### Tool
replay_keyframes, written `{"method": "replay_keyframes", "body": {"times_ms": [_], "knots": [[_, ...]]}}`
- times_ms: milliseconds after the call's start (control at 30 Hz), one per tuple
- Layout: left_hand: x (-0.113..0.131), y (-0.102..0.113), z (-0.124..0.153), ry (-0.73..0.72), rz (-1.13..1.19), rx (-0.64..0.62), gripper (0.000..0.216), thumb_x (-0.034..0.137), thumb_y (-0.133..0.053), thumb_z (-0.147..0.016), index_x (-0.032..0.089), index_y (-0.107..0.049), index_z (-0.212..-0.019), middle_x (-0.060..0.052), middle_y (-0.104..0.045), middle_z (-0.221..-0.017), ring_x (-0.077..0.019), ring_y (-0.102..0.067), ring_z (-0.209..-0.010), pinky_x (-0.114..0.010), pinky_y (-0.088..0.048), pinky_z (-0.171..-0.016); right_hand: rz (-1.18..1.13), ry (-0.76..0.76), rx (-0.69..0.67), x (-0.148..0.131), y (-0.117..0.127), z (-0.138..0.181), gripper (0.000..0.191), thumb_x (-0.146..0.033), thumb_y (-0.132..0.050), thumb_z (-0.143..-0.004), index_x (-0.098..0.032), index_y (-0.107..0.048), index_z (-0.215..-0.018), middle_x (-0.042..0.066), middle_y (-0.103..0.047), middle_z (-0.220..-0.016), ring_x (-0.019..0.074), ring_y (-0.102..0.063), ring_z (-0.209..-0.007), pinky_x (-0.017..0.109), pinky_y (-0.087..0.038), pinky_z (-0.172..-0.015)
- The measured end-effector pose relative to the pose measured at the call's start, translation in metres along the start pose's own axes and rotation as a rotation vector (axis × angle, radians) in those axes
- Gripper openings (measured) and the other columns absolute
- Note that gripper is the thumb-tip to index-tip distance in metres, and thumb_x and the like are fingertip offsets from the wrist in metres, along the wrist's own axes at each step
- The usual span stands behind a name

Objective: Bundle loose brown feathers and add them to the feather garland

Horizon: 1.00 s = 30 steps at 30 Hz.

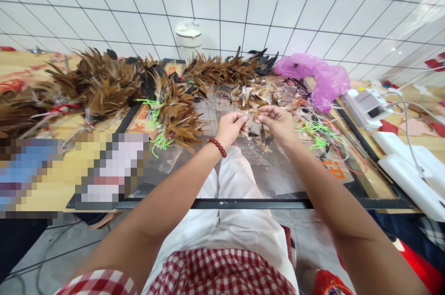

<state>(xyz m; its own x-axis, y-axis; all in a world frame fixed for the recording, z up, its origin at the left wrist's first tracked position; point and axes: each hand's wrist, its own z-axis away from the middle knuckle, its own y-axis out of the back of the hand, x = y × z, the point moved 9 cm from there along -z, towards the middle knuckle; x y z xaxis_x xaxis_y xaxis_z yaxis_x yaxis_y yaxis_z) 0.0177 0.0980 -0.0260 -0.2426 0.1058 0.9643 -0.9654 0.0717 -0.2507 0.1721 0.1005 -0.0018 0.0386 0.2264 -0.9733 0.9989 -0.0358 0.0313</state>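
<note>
1. Taking a clock face centred on the hands, the small feather (pixel 256 116) sits right at its middle, pinched between thumb and fingertips of the right hand (pixel 276 122). The grip looks light, so a slack pinch or a puff of air could let it drop.

2. The left hand (pixel 232 129), just beside it toward nine o'clock, has its thumb and forefinger pressed together; whether anything lies between them I cannot tell. If the two hands pull against each other, a thin quill could bend or tear.

3. The loose feathers (pixel 255 93) lie close by at twelve o'clock. A dropped piece could vanish among them — same colours, much the same shape — and a knuckle pushed forward could scatter the heap.

4. Green strings (pixel 318 130) lie near three o'clock, with a thin red cord (pixel 363 165) farther out toward four. The right wrist could snag one if the arm swings outward, dragging other bits along.

5. Toward nine o'clock, the feather bunch (pixel 179 114) stands near the left wrist. The bead bracelet (pixel 217 147) could catch its tips and ruffle or pluck them.

6. At one to two o'clock, the pink bag (pixel 321 77) is flimsy and crumpled; a brush from the arm could slide it onto the loose pieces.

7. The clear tabletop (pixel 288 177) looks smooth, so light scraps could skate toward its dark front edge at six o'clock — and over it.
</note>
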Motion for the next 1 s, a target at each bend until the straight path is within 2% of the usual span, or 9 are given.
{"method": "replay_keyframes", "body": {"times_ms": [133,333,667,833,933,1000], "knots": [[-0.001,-0.006,0.002,0.007,0.062,-0.072,0.019,0.020,-0.071,-0.078,0.012,-0.060,-0.064,0.001,-0.058,-0.052,-0.0067,-0.055,-0.044,-0.017,-0.041,-0.043,-0.033,-0.011,0.038,-0.005,0.001,0.002,0.029,-0.032,-0.083,-0.058,-0.020,-0.067,-0.080,-0.001,-0.067,-0.069,0.0136,-0.062,-0.064,0.031,-0.054,-0.066],[-0.008,-0.026,0.011,0.135,0.149,-0.271,0.021,0.026,-0.077,-0.073,0.011,-0.062,-0.071,-0.001,-0.063,-0.059,-0.0097,-0.063,-0.052,-0.017,-0.046,-0.047,-0.116,-0.045,0.034,-0.008,-0.005,0.006,0.034,-0.034,-0.084,-0.057,-0.021,-0.066,-0.082,-0.001,-0.068,-0.071,0.0139,-0.063,-0.064,0.032,-0.055,-0.066],[-0.006,-0.013,0.005,0.133,0.175,-0.146,0.024,0.025,-0.077,-0.073,0.011,-0.059,-0.068,0.001,-0.060,-0.056,-0.0071,-0.058,-0.047,-0.017,-0.043,-0.045,-0.084,-0.042,0.129,-0.003,0.008,0.004,0.026,-0.028,-0.077,-0.064,-0.020,-0.063,-0.084,-0.003,-0.062,-0.068,0.0102,-0.058,-0.061,0.027,-0.051,-0.062],[-0.003,-0.011,0.004,0.126,0.209,-0.135,0.024,0.027,-0.078,-0.071,0.012,-0.060,-0.068,0.000,-0.064,-0.063,-0.0052,-0.054,-0.046,-0.017,-0.039,-0.043,0.100,0.071,0.232,-0.008,0.021,0.004,0.019,-0.023,-0.062,-0.075,-0.021,-0.062,-0.094,-0.001,-0.061,-0.077,0.0109,-0.055,-0.063,0.026,-0.048,-0.061],[-0.003,-0.012,0.004,0.107,0.201,-0.151,0.024,0.028,-0.078,-0.071,0.012,-0.060,-0.065,0.000,-0.064,-0.062,-0.0053,-0.053,-0.045,-0.018,-0.039,-0.043,0.237,0.137,0.195,-0.013,0.016,0.006,0.017,-0.025,-0.058,-0.080,-0.021,-0.063,-0.096,0.002,-0.061,-0.085,0.0123,-0.054,-0.067,0.028,-0.049,-0.063],[-0.003,-0.012,0.003,0.092,0.199,-0.146,0.024,0.027,-0.077,-0.072,0.012,-0.060,-0.064,0.000,-0.063,-0.061,-0.0052,-0.052,-0.045,-0.018,-0.039,-0.043,0.315,0.233,0.171,-0.025,0.010,0.010,0.017,-0.026,-0.057,-0.083,-0.020,-0.064,-0.096,0.005,-0.061,-0.093,0.0141,-0.056,-0.073,0.030,-0.050,-0.067]]}}
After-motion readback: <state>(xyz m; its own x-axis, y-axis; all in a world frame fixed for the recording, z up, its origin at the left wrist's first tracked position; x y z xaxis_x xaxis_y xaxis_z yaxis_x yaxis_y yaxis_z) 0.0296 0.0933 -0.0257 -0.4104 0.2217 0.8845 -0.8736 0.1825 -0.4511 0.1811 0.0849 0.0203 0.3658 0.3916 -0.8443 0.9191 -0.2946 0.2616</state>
